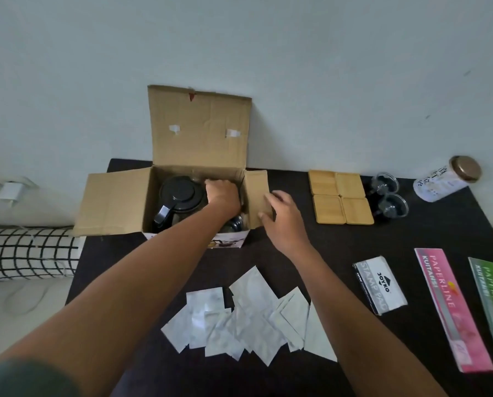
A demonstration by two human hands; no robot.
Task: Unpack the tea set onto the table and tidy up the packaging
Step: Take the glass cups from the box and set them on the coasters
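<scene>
Coasters (341,197) and cups (388,193) are unpacked; teapot (179,200) remains boxed. Left hand (223,194) reaches inside, grip unclear; right hand (282,219) is spread on the box (116,204) flap.

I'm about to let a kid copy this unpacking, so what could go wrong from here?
The left hand reaches deep into the box right beside the teapot; lifting something out could knock it.
The right hand only steadies a side flap, so the box might shift.
The loose wrappers near the table edge could slide off.

Left hand (222,193) inside open box (199,133)
</scene>
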